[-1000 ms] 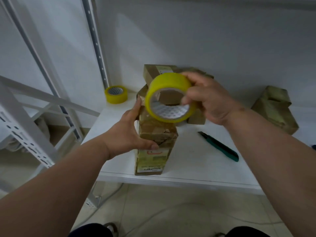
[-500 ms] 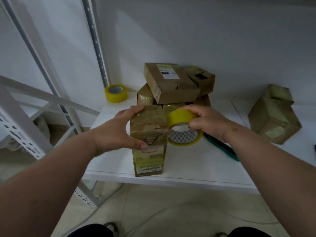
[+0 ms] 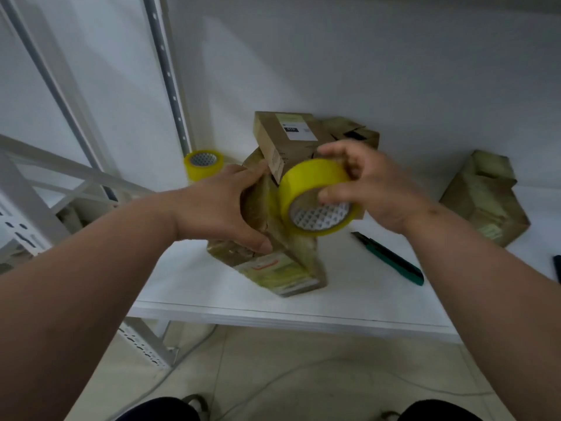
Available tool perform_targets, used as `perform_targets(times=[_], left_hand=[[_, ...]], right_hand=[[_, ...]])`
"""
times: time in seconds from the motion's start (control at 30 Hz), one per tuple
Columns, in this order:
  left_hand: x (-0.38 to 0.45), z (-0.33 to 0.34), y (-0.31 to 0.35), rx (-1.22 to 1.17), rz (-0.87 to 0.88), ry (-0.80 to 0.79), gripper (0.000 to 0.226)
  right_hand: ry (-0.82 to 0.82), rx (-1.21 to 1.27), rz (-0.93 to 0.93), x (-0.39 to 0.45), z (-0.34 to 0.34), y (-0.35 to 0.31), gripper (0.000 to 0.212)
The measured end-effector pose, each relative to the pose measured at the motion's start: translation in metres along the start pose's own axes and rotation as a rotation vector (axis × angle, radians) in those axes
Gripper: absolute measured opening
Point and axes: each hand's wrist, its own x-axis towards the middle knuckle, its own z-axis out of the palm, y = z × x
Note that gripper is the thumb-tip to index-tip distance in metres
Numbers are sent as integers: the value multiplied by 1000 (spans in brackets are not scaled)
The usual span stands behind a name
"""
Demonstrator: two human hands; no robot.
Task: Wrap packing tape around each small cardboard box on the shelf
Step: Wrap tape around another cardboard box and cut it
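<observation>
1. My left hand (image 3: 224, 208) gripped the tilted box (image 3: 273, 247) at the shelf's (image 3: 188, 287) front edge.
2. My right hand (image 3: 373, 189) clutched the tape roll (image 3: 315, 199) against the box's top.
3. The box looked light, crumpled and soft-walled; best held by its edges.

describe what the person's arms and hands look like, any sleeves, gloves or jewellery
Both forearms are bare right up to the frame edge, with no sleeves in view. The left hand and right hand wear no gloves, and no rings, watch or bracelet show. A small dark mark sits near the right wrist.
</observation>
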Motion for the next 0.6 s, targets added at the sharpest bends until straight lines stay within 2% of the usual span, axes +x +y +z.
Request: perform_targets(times=[0.1,0.17,0.3,0.4,0.43,0.53,0.6], left_hand=[[-6,24,-11,-489,15,81,135],[-7,46,-19,-658,-15,64,130],[-16,65,-42,-667,-144,-43,134],[-20,69,-56,-546,-155,-83,138],[-20,72,-58,-583,-128,-82,134],[-20,91,-64,-652,-112,-16,96],[-19,106,-68,-585,-166,43,97]], right_hand=[[-30,331,19,5,-10,3,41],[-110,355,80,6,-3,10,37],[-180,162,150,4,33,27,66],[-175,88,143,11,59,28,73],[-183,64,136,14,66,28,74],[-243,12,157,20,83,32,69],[-296,-22,192,20,89,37,62]])
